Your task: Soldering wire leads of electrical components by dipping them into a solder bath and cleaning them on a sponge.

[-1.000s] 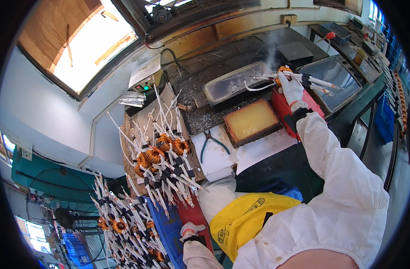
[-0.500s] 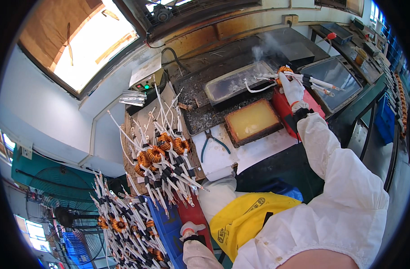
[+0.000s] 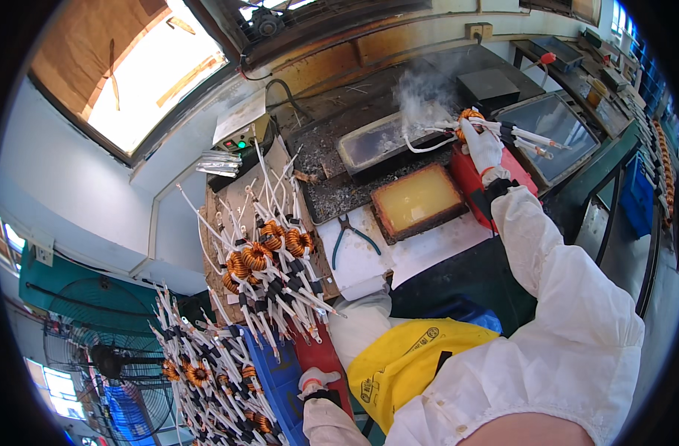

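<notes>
My right hand (image 3: 486, 151), in a white glove, is closed on a copper-wound ring coil (image 3: 470, 123) with white leads. On its left side the leads reach to the steaming rectangular metal pot (image 3: 369, 145); smoke hides their tips. The other leads, with black sleeves, stick out to the right. My left hand (image 3: 318, 379), also gloved, rests low against a red surface (image 3: 318, 349) beside the blue crate; its fingers are too unclear to read. Several similar coils (image 3: 257, 255) lie piled on a board at the left, their white leads spread about.
A square tray of yellowish stuff (image 3: 417, 201) stands before the pot, beside a red box (image 3: 506, 178). Pliers (image 3: 347, 234) lie on white paper. A control box (image 3: 239, 134) with a green light is behind the coils. More coils overhang the blue crate (image 3: 272, 386); a fan (image 3: 105, 360) stands left.
The smoke over the pot has grown thicker and spread. Both hands and the held coil stay almost where they were.
</notes>
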Tool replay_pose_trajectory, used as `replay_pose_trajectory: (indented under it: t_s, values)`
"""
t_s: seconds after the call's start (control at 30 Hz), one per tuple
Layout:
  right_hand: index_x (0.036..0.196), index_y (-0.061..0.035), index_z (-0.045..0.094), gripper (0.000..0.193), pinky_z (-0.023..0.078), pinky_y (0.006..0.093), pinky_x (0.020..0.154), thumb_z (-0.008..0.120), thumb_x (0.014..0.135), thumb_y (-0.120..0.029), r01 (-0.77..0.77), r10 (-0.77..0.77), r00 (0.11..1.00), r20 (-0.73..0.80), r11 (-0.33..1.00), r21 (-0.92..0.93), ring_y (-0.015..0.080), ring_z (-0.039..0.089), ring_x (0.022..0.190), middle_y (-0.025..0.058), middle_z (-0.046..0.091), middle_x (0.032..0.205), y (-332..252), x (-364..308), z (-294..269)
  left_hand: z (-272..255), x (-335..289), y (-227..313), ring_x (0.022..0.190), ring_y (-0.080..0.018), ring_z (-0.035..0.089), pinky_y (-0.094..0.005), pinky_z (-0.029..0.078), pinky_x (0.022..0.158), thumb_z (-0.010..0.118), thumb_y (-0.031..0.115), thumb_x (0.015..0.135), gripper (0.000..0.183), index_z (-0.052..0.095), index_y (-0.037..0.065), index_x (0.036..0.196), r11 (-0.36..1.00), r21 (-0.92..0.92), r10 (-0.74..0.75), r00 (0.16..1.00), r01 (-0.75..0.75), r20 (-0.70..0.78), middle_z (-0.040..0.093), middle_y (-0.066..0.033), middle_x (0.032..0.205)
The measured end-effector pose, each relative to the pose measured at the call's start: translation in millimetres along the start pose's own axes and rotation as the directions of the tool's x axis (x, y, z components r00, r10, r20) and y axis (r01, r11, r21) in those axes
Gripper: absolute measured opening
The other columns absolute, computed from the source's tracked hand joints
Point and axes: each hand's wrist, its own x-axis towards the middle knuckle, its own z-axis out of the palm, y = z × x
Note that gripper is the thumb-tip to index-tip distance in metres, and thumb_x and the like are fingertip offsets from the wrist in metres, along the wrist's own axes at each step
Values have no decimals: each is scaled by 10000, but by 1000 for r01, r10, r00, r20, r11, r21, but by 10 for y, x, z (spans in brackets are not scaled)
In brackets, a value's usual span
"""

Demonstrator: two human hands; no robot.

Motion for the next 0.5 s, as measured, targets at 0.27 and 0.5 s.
replay_pose_trajectory:
  t_s: [0.27, 0.5]
  values:
    - [928, -104, 681, 461, 480, 302, 655, 547, 791, -523, 2, 0, 1000, 17, 997, -75, 190, 646, 641, 52, 629, 578, 20, 13, -56, -8, -82, 53, 583, -206, 614, -349, 464, 590, 753, 558, 618, 555, 659, 16, 686, 999, -25, 20, 998, -21, -52, 630, -70, 636]
    - [937, -114, 677, 456, 479, 309, 641, 551, 785, -525, 18, -18, 1000, -6, 999, -36, 188, 639, 621, 47, 620, 564, -6, -14, -17, 41, 4, 12, 600, -212, 624, -355, 465, 595, 753, 565, 615, 556, 665, 21, 689, 1000, -3, 30, 998, -30, -46, 639, -69, 649]
